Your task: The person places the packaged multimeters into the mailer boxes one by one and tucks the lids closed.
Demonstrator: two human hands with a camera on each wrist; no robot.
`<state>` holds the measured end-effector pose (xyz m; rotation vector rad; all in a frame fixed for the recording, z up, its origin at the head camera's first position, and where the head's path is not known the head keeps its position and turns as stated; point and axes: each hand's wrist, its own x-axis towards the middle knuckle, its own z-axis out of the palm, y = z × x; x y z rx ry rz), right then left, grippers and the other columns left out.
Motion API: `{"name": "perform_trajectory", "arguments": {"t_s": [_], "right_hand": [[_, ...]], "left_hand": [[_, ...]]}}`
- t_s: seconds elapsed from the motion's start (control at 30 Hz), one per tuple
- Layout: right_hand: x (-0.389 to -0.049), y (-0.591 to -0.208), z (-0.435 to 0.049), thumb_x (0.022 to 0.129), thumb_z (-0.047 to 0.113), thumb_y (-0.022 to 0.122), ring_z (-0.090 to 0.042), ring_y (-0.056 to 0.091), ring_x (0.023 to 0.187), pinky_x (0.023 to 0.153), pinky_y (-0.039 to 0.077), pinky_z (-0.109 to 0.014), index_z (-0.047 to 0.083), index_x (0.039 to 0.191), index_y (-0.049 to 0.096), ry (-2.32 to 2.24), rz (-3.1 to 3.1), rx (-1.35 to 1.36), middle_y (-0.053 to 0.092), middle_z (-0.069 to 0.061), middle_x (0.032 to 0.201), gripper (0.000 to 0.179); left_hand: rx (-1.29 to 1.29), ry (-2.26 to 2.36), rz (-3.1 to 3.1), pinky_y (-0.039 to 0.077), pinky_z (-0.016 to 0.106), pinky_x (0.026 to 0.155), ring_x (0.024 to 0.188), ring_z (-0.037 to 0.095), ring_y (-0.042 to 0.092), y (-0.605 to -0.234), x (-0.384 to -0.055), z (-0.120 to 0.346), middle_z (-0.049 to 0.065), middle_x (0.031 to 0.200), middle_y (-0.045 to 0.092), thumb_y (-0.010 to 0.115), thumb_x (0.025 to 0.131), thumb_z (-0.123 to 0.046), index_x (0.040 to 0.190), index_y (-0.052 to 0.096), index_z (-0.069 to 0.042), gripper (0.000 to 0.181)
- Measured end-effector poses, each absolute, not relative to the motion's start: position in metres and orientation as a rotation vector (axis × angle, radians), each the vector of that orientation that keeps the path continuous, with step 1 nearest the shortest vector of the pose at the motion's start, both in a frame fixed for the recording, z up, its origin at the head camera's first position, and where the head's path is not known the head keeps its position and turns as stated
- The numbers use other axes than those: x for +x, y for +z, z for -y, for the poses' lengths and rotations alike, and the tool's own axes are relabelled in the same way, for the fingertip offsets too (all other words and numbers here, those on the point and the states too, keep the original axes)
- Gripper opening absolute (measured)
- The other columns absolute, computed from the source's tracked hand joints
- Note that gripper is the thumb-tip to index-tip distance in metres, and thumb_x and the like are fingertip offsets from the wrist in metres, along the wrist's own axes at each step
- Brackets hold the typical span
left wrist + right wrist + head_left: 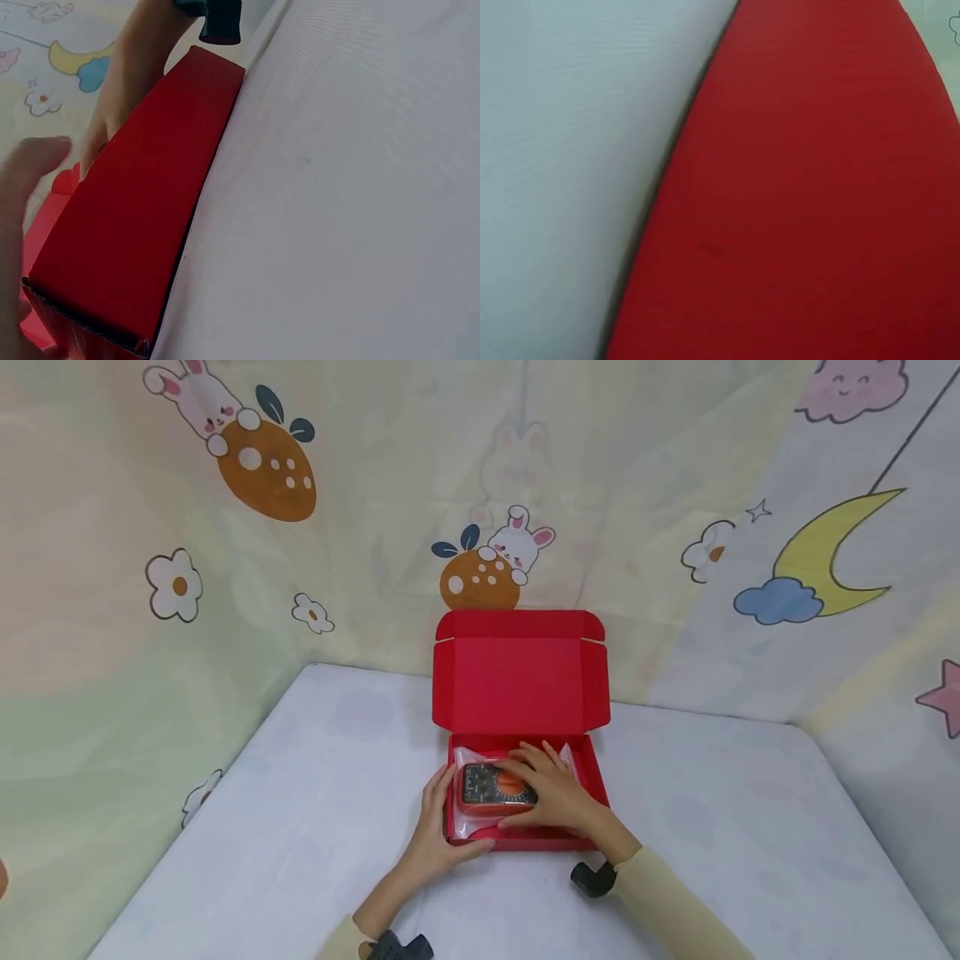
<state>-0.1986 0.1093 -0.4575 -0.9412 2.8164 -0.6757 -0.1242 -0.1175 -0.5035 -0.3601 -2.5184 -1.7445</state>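
Observation:
A multimeter (480, 783) with a dark face, an orange dial and an orange-red edge lies on clear plastic wrap (467, 822) inside an open red cardboard box (525, 842). My right hand (558, 793) grips it from the right, fingers over the far edge and thumb at the near edge; its right end is hidden beneath the palm. Along the box's left wall rests my left hand (435, 831), fingers extended and thumb spread toward the front edge. The left wrist view shows that thumb (34, 169) raised off the box's front wall (142, 195). Only the box's front wall (780, 195) fills the right wrist view; the right hand is out of sight there.
The box's lid (517, 685) stands raised at the back, side flaps spread. A white-covered table (337, 760) lies under the box. Behind it hangs a cloth backdrop (375, 510) printed with rabbits, flowers and a moon. Both wrists wear dark camera mounts (594, 879).

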Motion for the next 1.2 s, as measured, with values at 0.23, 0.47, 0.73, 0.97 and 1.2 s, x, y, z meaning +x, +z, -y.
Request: {"name": "perform_trajectory", "arguments": {"t_s": [0.23,0.47,0.73,0.97,1.2], "right_hand": [[-0.196,-0.457,-0.114,0.072,0.061,0.074,-0.033,0.02,0.146,0.114,0.01,-0.067,0.023,0.146,0.046,-0.816,-2.797,-0.962,0.033,-0.008,0.155,0.088],[-0.193,-0.448,-0.119,0.069,0.06,0.077,-0.031,0.018,0.147,0.116,0.011,-0.062,0.024,0.148,0.044,-0.928,-2.801,-0.968,0.032,-0.006,0.156,0.092],[-0.201,-0.439,-0.139,0.073,0.045,0.079,-0.036,0.013,0.147,0.111,0.018,-0.068,0.014,0.149,0.041,-1.155,-2.829,-0.989,0.027,-0.014,0.157,0.09],[-0.212,-0.424,-0.159,0.077,0.023,0.076,-0.038,0.008,0.147,0.102,0.029,-0.073,0.01,0.15,0.037,-1.535,-2.893,-0.74,0.016,-0.016,0.16,0.084],[-0.221,-0.409,-0.172,0.083,0.027,0.07,-0.039,0.008,0.147,0.105,0.027,-0.071,0.016,0.155,0.025,-1.626,-2.855,-0.386,0.001,-0.012,0.163,0.086]], "left_hand": [[-0.255,-1.939,2.407,0.032,0.06,0.109,0.143,0.038,0.018,-0.495,-0.128,0.117,0.013,0.157,0.016,0.062,0.089,-0.034,0.156,0.013,-0.015,0.084],[-0.262,-1.899,2.368,0.023,0.063,0.112,0.144,0.038,0.016,-0.487,-0.141,0.118,0.015,0.157,0.015,0.056,0.091,-0.028,0.154,0.013,-0.011,0.079],[-0.288,-1.856,2.346,0.023,0.063,0.112,0.144,0.039,0.014,-0.474,-0.163,0.124,0.015,0.158,0.013,0.056,0.091,-0.031,0.155,0.012,-0.011,0.08],[-0.272,-1.784,2.318,0.019,0.06,0.115,0.144,0.041,0.011,-0.455,-0.193,0.135,0.015,0.158,0.01,0.054,0.092,-0.032,0.155,0.008,-0.01,0.081],[-0.252,-1.822,2.303,0.022,0.055,0.117,0.146,0.037,0.012,-0.435,-0.213,0.14,0.011,0.159,0.01,0.054,0.093,-0.034,0.156,0.004,-0.015,0.083]]}}
